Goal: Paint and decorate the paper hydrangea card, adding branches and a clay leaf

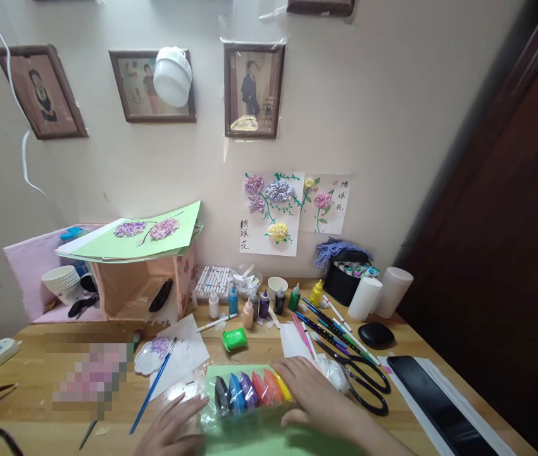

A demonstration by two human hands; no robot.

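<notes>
While the loosely open right hand (pixel 314 394) touches the bagged clay packets (pixel 249 391), the left hand (pixel 175 425) spreads beside them. Green paper (pixel 259 439) lies underneath.

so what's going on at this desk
A person has both hands at a clear packet of coloured pieces, over a green sheet. The right hand rests at the yellow end, and the left hand is by the black end, slightly blurred. Scissors lie to the right, a blue paintbrush to the left, and small bottles stand behind.
</notes>
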